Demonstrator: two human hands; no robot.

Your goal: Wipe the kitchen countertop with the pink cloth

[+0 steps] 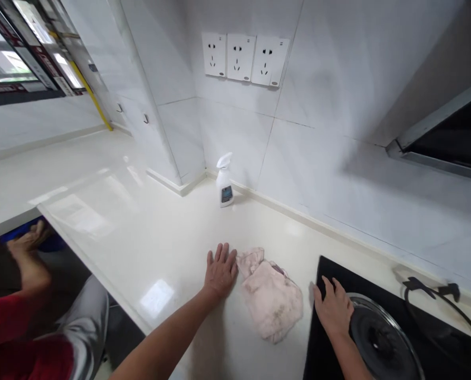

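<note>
My left hand (221,270) lies flat on the pale countertop (160,253), fingers stretched out and holding nothing. Just to its right is a crumpled pink cloth (272,303) with dark stains; its upper corner comes close to my fingertips, and I cannot tell if they touch. My right hand (334,306) rests with spread fingers over the left part of a black cooktop (324,272). Its fingers are beside the metal rim of a round burner (381,338), and nothing is in its grasp. A white spray bottle (224,182) stands upright near the wall corner, beyond both hands.
A black power cord with a plug (451,290) lies at the cooktop's back right. Wall sockets (239,57) sit above the counter. A range hood (441,137) juts out at right. Below the counter's left edge, another person in a red top (17,322) crouches, one hand near something blue.
</note>
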